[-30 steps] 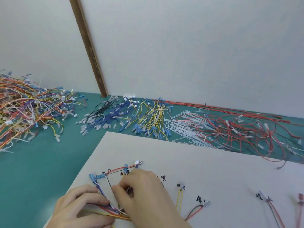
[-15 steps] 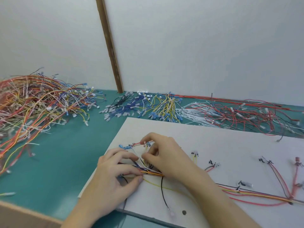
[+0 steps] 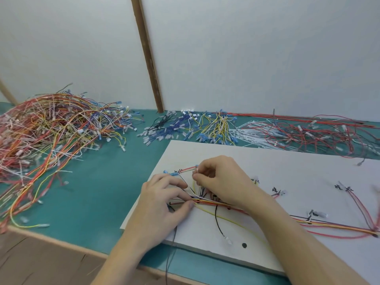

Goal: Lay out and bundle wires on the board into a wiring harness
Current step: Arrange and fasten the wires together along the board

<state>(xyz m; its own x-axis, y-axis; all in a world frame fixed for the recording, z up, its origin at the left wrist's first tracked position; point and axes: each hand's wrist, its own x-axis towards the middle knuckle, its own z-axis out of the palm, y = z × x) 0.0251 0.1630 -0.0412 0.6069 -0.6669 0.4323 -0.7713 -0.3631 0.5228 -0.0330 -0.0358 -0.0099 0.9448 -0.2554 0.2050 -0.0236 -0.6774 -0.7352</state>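
Observation:
A white board [image 3: 287, 167] lies on the teal table, with black marks written along it. A bundle of red, yellow, orange and black wires [image 3: 329, 225] runs along the board toward its left end. My left hand [image 3: 162, 204] pinches that bundle between thumb and fingers at the left end. My right hand [image 3: 218, 177] is just above it and pinches a thin wire end with a white connector between thumb and forefinger. A loose yellow wire [image 3: 242, 223] and a black wire [image 3: 218, 223] trail off the bundle toward the board's near edge.
A big tangled heap of mixed wires [image 3: 47, 136] fills the table's left. Sorted piles lie behind the board: blue and black wires [image 3: 166, 128], yellow wires [image 3: 220, 128], white cable ties [image 3: 250, 134], red wires [image 3: 312, 134]. A wooden post [image 3: 148, 56] leans on the wall.
The camera has tilted down and pulled back, so more of the board and my forearms show. My right hand has lifted from the bundle to pinch a wire end higher up.

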